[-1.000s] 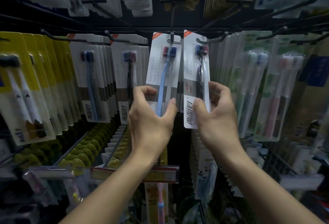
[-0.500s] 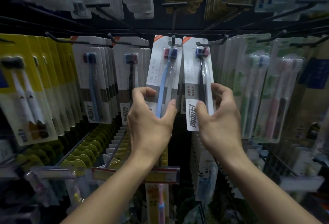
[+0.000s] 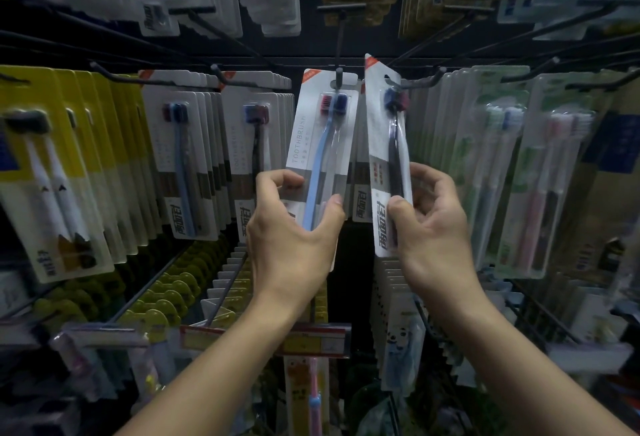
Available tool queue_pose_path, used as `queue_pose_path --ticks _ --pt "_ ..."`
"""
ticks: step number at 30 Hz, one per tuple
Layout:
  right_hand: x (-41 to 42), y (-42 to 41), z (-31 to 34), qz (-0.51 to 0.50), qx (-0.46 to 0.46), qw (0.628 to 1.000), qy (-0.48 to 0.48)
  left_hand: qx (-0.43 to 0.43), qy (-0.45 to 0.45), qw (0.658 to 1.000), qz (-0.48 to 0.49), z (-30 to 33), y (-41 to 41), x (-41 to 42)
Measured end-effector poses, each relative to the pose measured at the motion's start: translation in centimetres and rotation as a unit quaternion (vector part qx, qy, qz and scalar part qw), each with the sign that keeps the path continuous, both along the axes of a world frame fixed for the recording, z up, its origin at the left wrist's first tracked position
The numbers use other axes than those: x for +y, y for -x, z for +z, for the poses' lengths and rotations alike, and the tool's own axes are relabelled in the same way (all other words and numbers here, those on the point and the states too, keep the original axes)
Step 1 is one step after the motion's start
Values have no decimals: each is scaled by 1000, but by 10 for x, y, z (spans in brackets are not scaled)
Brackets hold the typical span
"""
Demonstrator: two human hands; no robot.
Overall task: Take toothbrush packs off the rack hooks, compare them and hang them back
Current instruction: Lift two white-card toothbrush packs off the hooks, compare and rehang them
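Pale card, right pack: the dark-handled toothbrush pack (image 3: 388, 158) has tipped since a second ago; its top now leans left and rises above its neighbour, where before it hung square.
Right hand: the right hand (image 3: 433, 224) pinches that pack's lower edge, thumb on the front by the printed brand, the other fingers (image 3: 424, 176) curled behind the right side.
Left hand: the left hand (image 3: 291, 227) holds the blue-handled toothbrush pack (image 3: 322, 155) as before, thumb on the right edge, curled fingers on the left edge, pack nearly upright.
Hooks: the blue-handled pack's hanging hole sits at the tip of the centre rack hook (image 3: 338, 72); the tilted pack's hole lies just beside the right-hand hook (image 3: 420, 81). Whether either card is threaded I cannot tell.
Meaning: in my judgement the tilt is the right pack being worked on or off its hook, so the handling is mid-step and neither pack is settled.
Behind: rows of like packs (image 3: 194, 158) hang left, green and pink ones (image 3: 512, 172) right.
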State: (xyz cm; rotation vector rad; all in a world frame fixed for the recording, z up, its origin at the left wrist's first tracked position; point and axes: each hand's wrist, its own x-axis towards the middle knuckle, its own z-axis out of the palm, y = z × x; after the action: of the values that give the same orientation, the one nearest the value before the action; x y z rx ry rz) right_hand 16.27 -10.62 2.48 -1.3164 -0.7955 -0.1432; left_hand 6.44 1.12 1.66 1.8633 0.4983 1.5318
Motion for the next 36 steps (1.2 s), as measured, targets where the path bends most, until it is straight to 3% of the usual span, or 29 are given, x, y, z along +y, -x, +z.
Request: queue_pose_path --ticks 5,24,36 --pt "-1 6 -7 9 -51 998 28 -5 -9 1000 4 -5 5 -1" --pt "-19 8 -29 -101 -150 983 30 -23 -39 999 -5 -4 15 0" --pt "-22 8 -39 -255 -291 922 27 -30 -51 998 17 -10 7 -1"
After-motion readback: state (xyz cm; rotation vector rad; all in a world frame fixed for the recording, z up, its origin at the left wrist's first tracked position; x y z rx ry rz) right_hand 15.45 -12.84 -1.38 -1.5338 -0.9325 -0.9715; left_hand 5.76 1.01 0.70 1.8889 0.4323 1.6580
